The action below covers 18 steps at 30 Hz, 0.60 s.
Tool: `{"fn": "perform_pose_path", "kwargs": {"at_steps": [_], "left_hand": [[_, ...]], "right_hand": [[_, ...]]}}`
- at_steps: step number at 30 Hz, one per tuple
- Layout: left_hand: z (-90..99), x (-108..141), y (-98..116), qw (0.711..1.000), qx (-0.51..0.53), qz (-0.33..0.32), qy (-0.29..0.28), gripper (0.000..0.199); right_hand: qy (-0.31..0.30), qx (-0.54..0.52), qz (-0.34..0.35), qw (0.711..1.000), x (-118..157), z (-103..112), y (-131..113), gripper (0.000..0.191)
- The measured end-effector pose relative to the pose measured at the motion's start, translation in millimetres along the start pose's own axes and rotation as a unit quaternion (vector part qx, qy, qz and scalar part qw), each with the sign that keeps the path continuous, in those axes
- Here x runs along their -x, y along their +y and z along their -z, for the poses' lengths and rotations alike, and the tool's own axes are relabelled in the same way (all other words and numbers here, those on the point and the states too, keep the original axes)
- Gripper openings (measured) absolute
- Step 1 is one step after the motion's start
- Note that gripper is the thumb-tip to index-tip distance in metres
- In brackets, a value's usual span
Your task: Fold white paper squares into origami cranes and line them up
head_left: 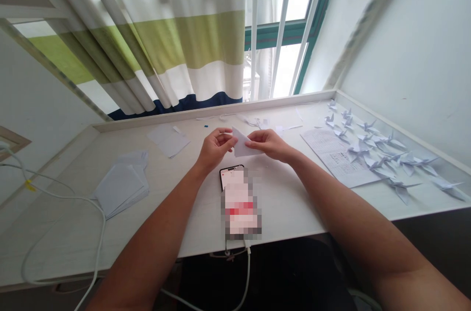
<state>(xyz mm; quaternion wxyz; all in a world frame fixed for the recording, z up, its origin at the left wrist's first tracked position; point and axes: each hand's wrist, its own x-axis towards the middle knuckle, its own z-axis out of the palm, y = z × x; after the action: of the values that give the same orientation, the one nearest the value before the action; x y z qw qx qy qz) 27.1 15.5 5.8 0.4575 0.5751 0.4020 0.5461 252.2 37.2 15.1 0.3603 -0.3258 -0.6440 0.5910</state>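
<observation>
A folded white paper (241, 144), roughly triangular, is held up over the middle of the desk between my two hands. My left hand (218, 146) pinches its left edge between thumb and fingers. On the other side, my right hand (270, 144) grips the right part, thumb on the near face. Just below the paper, a phone (241, 203) lies on the desk, its screen mostly blurred. Several folded paper cranes (386, 154) are gathered at the right, some of them resting on a printed sheet (334, 156).
A stack of white paper (123, 183) lies on the left of the desk (176, 188), with another sheet (169, 140) behind it. Paper scraps (257, 122) are scattered near the back rim. A white cable (99, 242) loops over the left side; another (248, 272) runs from the phone.
</observation>
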Motion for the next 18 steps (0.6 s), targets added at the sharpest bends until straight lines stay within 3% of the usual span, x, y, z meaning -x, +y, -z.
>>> {"fn": "perform_pose_path", "kwargs": {"at_steps": [5,12,18], "left_hand": [[-3.1,5,2,0.997,-0.043,0.027,-0.058,0.032],[-3.8,10,3,0.988,-0.122,0.02,-0.097,0.026],[-4.4,12,5,0.986,-0.126,0.02,-0.104,0.031]], "right_hand": [[0.05,-0.062,0.021,0.997,-1,-5,2,0.038],[0.075,-0.018,0.072,0.994,-1,-9,-2,0.036],[0.113,-0.011,0.108,0.988,-2,-10,-5,0.035]]}}
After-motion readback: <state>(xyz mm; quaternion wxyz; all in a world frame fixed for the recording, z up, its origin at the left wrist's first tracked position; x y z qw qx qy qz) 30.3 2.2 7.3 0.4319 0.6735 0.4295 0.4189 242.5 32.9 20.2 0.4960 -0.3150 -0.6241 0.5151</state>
